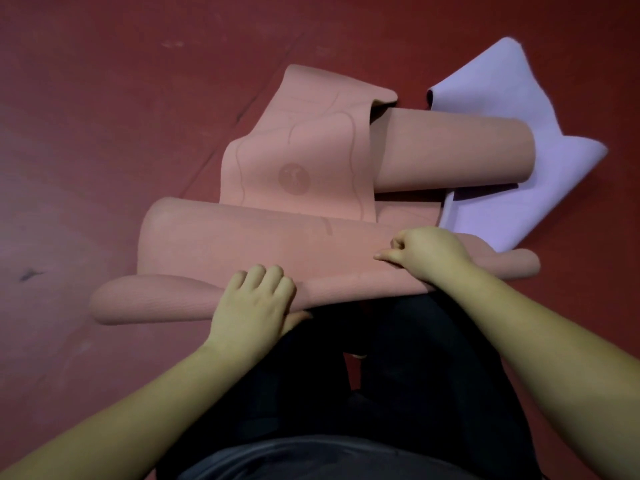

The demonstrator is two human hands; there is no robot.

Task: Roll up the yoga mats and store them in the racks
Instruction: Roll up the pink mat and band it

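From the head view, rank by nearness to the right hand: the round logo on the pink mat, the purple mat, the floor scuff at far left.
From the right hand:
1. Purple mat, just beyond, right.
2. Round logo, up-left on the pink mat.
3. Floor scuff, far left.

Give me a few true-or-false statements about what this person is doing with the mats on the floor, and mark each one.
1. Both hands are on the pink mat. True: the left hand and right hand both grip its near edge.
2. The purple mat is neatly rolled up. False: it lies crumpled and folded on the red floor.
3. Part of the pink mat overlaps the purple mat. True.
4. A storage rack stands beside the mats. False: no rack is in view.
5. The pink mat lies flat and fully spread out. False: it is bunched in loose folds and curls.
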